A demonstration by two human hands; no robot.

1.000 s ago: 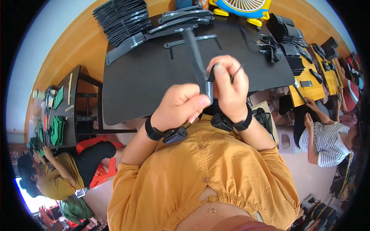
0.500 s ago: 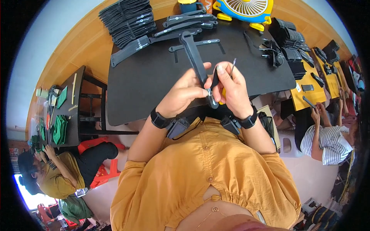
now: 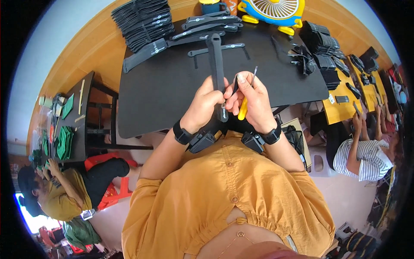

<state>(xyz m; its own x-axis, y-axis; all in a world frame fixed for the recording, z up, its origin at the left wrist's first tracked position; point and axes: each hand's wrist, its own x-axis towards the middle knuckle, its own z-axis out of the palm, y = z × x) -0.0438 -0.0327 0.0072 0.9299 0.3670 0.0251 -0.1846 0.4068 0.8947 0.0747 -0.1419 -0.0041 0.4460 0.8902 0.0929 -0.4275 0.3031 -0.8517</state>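
Observation:
Upright in front of my chest stands a long dark padded strap (image 3: pixel 216 60), looped at its top end. My left hand (image 3: pixel 199 105) is closed round its lower part, thumb across the front near a small metal buckle. In my right hand (image 3: pixel 255 101) lies a screwdriver (image 3: pixel 243 110) with a yellow handle, its thin metal shaft pointing up past the fingers. The right thumb and fingertips also pinch a narrow black webbing piece (image 3: pixel 235 85) beside the padded strap. Where the webbing meets the buckle is partly hidden by my fingers.
On the black table (image 3: pixel 164 99), one strap (image 3: pixel 215 50) lies flat beyond my hands. Bundled straps (image 3: pixel 142 26) are stacked at the far left, with loose ones beside them. A blue-yellow fan (image 3: pixel 276 13) stands at the back; a black webbing tangle (image 3: pixel 304 60) is at right. People work at side tables.
The padded strap has swung from leaning left to nearly vertical. My right hand has turned and shifted slightly left, showing more of the yellow handle.

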